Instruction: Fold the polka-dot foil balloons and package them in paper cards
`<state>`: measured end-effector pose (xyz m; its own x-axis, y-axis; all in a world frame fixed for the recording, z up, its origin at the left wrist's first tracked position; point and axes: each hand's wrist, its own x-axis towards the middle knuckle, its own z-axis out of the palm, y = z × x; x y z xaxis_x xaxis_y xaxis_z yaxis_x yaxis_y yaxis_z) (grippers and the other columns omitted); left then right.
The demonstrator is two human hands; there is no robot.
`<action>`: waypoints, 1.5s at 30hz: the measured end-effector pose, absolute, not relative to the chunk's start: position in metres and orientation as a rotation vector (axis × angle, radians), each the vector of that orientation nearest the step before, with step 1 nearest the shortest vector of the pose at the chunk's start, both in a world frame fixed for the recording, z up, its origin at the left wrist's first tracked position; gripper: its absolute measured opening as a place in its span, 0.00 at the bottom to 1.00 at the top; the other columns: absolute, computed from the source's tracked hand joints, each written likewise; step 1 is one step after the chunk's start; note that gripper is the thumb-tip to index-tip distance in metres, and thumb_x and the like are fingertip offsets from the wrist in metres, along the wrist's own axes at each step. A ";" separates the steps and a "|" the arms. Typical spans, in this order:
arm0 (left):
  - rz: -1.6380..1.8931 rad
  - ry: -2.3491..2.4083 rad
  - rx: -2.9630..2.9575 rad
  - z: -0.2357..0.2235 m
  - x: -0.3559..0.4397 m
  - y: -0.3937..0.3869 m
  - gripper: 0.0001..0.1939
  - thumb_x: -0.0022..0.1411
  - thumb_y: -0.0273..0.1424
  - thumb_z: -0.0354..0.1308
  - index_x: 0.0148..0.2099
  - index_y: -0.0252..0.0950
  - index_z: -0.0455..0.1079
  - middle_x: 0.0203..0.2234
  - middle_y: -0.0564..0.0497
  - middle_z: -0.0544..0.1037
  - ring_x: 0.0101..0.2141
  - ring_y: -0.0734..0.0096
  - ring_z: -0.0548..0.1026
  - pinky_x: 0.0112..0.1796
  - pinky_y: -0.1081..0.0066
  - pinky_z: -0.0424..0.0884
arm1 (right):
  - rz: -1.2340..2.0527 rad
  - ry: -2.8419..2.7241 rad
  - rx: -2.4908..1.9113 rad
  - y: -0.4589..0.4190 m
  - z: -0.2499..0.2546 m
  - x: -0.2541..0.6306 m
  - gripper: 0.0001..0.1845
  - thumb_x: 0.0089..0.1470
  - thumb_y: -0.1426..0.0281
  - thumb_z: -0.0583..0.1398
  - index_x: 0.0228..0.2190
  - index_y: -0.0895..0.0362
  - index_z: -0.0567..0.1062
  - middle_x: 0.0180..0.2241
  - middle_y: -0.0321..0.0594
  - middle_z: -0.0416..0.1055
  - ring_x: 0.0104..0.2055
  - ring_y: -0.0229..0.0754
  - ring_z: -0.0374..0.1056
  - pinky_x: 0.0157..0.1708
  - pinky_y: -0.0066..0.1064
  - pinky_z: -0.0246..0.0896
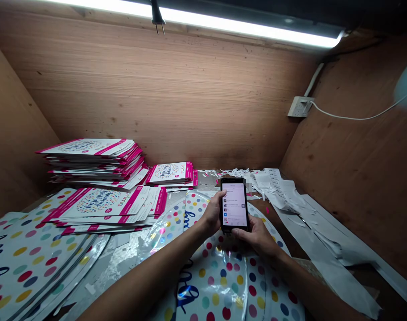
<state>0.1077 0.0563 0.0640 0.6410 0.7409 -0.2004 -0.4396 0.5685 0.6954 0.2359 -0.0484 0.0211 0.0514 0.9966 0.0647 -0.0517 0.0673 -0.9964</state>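
Observation:
I hold a black smartphone (234, 204) with a lit screen in both hands, above the middle of the bench. My left hand (213, 215) grips its left edge, fingers curled round it. My right hand (257, 235) supports its lower end, with the thumb resting on the bottom of the screen. Under the phone lie flat foil balloons (212, 280) printed with coloured dots and dark blue script.
Stacks of pink-and-white printed cards (92, 157) sit at the back left, with a smaller stack (171, 173) further right. More dotted balloons (26, 256) lie at the left. White paper strips (300, 205) trail along the right. Wooden walls enclose the bench; a socket (300, 107) is on the right wall.

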 end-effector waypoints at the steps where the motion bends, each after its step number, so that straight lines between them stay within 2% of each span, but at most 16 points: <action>1: 0.720 0.522 0.650 0.064 0.108 0.056 0.13 0.64 0.35 0.54 0.38 0.30 0.72 0.26 0.46 0.77 0.26 0.65 0.75 0.32 0.67 0.72 | 1.151 -1.164 -1.143 -0.048 0.021 0.236 0.20 0.51 0.65 0.70 0.46 0.57 0.78 0.39 0.44 0.81 0.41 0.52 0.77 0.42 0.41 0.72; 10: 0.726 0.509 0.656 0.064 0.108 0.057 0.15 0.66 0.38 0.52 0.38 0.30 0.72 0.26 0.46 0.77 0.26 0.65 0.75 0.32 0.68 0.72 | 1.155 -1.144 -1.135 -0.047 0.021 0.235 0.22 0.49 0.65 0.71 0.46 0.57 0.78 0.38 0.43 0.81 0.42 0.53 0.77 0.42 0.41 0.73; 36: 0.713 0.519 0.673 0.061 0.108 0.057 0.14 0.64 0.38 0.57 0.39 0.30 0.73 0.27 0.45 0.78 0.26 0.65 0.75 0.33 0.67 0.72 | 1.149 -1.171 -1.172 -0.049 0.026 0.235 0.23 0.49 0.62 0.70 0.46 0.57 0.78 0.40 0.45 0.81 0.44 0.56 0.77 0.45 0.46 0.73; 45: 0.716 0.518 0.672 0.063 0.108 0.057 0.15 0.67 0.38 0.53 0.39 0.30 0.73 0.28 0.45 0.78 0.28 0.64 0.75 0.33 0.66 0.73 | 1.157 -1.170 -1.142 -0.049 0.027 0.235 0.23 0.49 0.63 0.71 0.46 0.57 0.78 0.40 0.45 0.81 0.43 0.55 0.77 0.44 0.44 0.73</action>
<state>0.1077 0.0572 0.0629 0.6478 0.7348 -0.2008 -0.4212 0.5652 0.7094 0.2347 -0.0495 0.0267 0.0422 0.9971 0.0631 -0.0516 0.0652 -0.9965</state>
